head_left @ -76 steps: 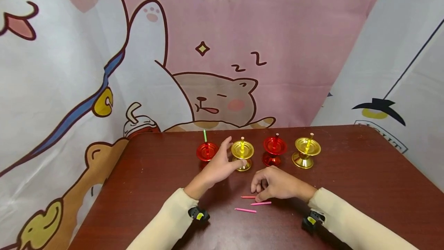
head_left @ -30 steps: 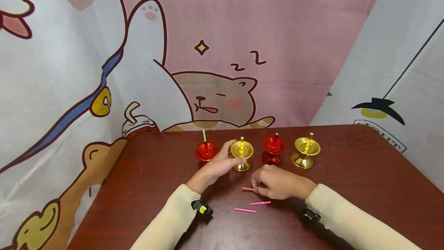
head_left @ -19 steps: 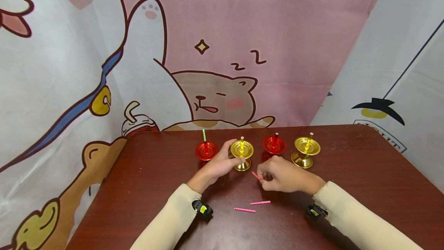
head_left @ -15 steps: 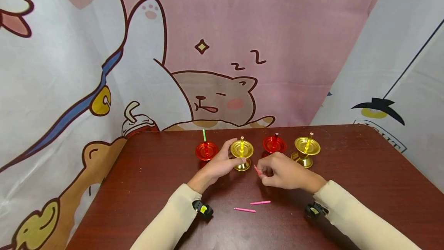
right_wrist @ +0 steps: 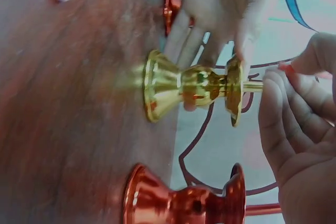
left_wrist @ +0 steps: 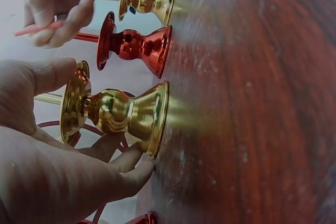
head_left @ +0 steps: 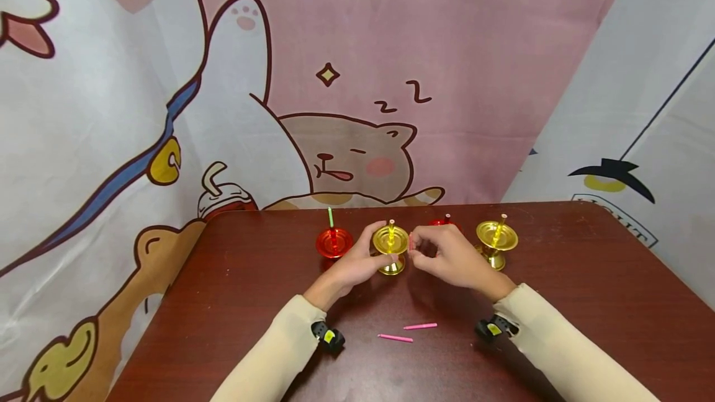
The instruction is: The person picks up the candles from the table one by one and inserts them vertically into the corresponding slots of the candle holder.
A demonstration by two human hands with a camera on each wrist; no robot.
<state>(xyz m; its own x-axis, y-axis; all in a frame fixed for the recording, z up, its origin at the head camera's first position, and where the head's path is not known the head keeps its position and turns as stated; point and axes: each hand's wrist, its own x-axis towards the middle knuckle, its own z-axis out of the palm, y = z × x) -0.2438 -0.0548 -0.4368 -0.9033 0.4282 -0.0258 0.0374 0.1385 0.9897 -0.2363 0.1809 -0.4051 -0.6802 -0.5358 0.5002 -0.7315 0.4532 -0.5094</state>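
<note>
My left hand (head_left: 353, 267) holds the second candle holder from the left, a gold one (left_wrist: 113, 109), thumb at its dish rim and fingers around the far side down to the foot. The holder stands upright on the table, a thin gold tube rising from its dish. Thumb and fingers of my right hand (head_left: 449, 258) pinch a small coral-red candle (left_wrist: 39, 28), held up just right of that gold dish. In the right wrist view most of this candle is hidden by the fingers. Behind the right hand, a red holder (left_wrist: 131, 44) is partly covered in the head view.
At the row's left end, a red holder (head_left: 333, 245) carries a green candle (head_left: 331, 218). Another gold holder (head_left: 496, 237) stands at the right end. Two pink candles (head_left: 420, 326) lie on the brown table (head_left: 240, 327) nearer me. A printed cloth (head_left: 475, 79) hangs behind.
The right hand has picked the coral-red candle up off the table, turned it more upright and carried it up beside the gold holder. The left hand has settled around that holder.
</note>
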